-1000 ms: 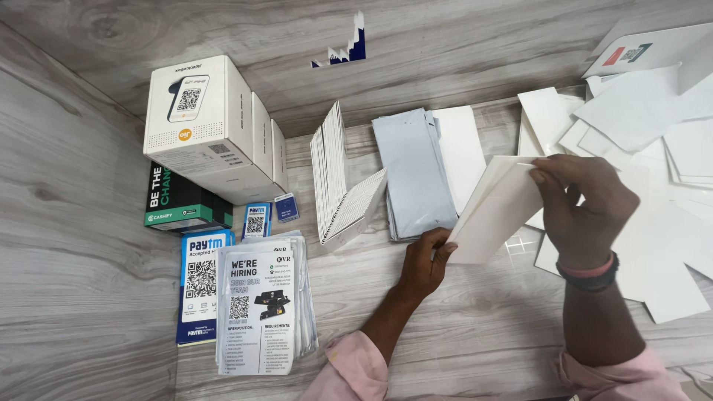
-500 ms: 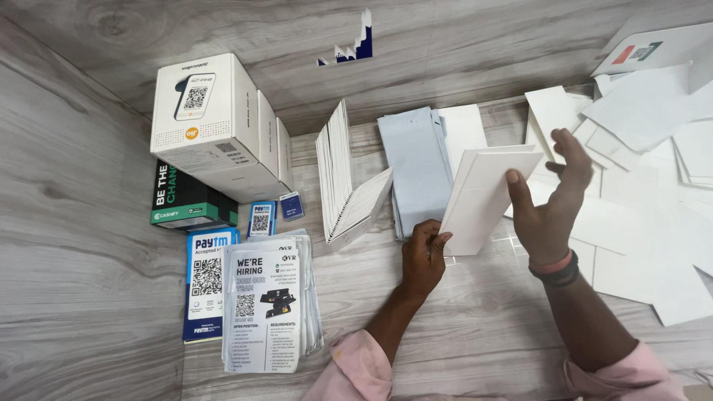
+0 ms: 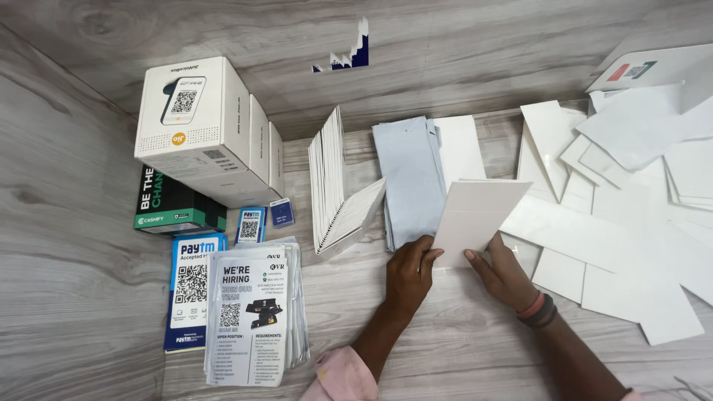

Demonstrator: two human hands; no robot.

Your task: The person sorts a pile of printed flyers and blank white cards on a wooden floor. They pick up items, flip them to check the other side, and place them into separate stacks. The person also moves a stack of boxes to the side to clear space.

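Right hand (image 3: 507, 273) now lowered beside left hand (image 3: 411, 272), both hands pinching plain white card (image 3: 475, 213).

Both forearms reach forward in pink sleeves. The left hand (image 3: 411, 269) pinches with thumb and fingers; the right hand (image 3: 503, 273), wrist banded, is cupped with its thumb pressing.

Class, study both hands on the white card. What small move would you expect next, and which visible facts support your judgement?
Probably setting the white card with the row of cards standing on edge to the left. Both the left hand and the right hand pinch its lower edge, lifted off the desk, while loose white sheets lie scattered on the right.
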